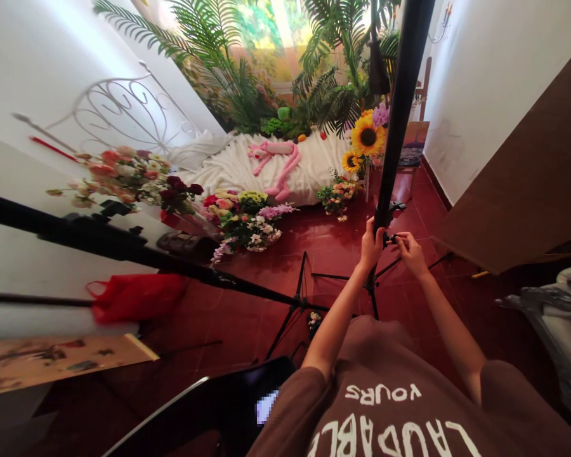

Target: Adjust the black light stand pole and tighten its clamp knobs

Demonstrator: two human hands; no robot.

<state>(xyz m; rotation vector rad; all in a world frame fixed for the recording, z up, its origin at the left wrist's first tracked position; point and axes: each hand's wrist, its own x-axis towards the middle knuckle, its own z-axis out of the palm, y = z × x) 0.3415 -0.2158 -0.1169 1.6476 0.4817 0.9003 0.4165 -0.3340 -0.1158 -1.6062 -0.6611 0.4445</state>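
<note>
A black light stand (pixel 394 136) rises at the right of centre, its tripod legs spread on the floor. My left hand (pixel 372 246) is wrapped round its pole, just below a clamp lever. On the pole's right side, my right hand (pixel 410 251) pinches a small black locking knob (pixel 390 239) between thumb and fingers. A second black stand (pixel 190 270) slants in from the left, with its own legs at the centre of the floor; neither hand touches it.
Behind lies a white-draped bed (pixel 309 166) with a pink plush toy (pixel 285 162). Flower bunches (pixel 252 225) and sunflowers (pixel 367 134) stand before it. A red bag (pixel 137 297) is at left, a black chair (pixel 247 381) beside me, a brown board (pixel 518 184) at right.
</note>
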